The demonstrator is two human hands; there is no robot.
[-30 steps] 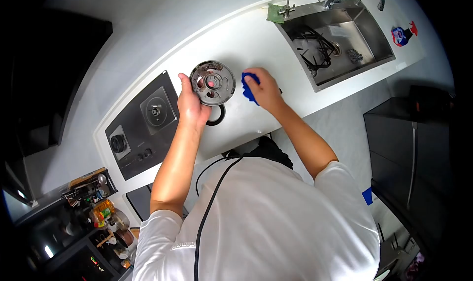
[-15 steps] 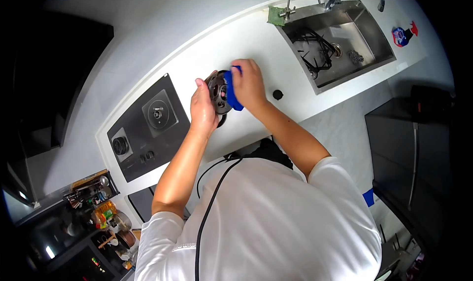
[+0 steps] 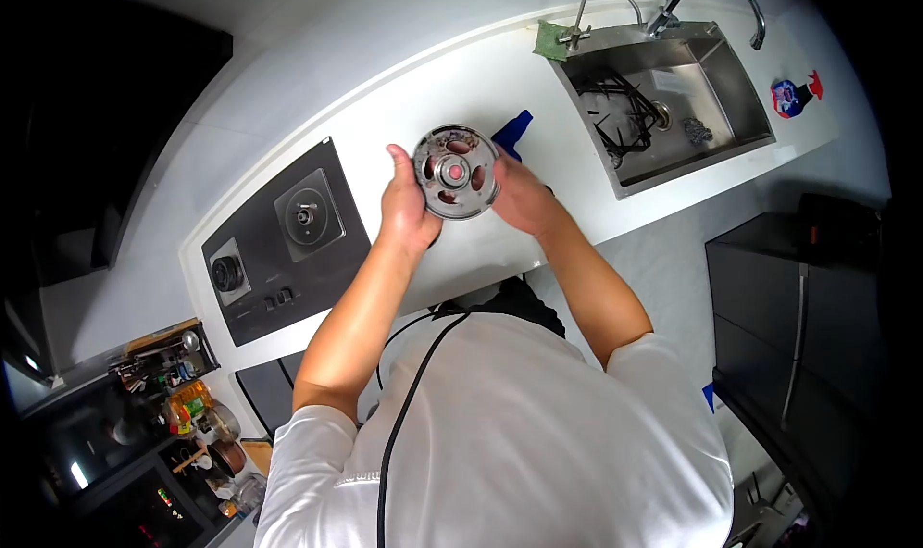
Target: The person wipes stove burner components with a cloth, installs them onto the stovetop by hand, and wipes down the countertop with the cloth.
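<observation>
**Perforated metal disc point(image 3: 455, 188) gripped by its rim, above the counter point(image 3: 565, 144)**

Your left hand point(image 3: 409, 211) wraps the left rim, fingers beneath, thumb raised. Your right hand point(image 3: 524, 197) lies at the right rim; its fingers are hidden, so you cannot tell what they clamp. Blue cloth point(image 3: 515, 133) projects beyond it on the far side. The cooktop point(image 3: 327, 260) lies left, the sink point(image 3: 692, 169) right. Expect the disc to be stiff, fairly light, and slippery if wet; opposite rims offer you the steadiest hold.
</observation>
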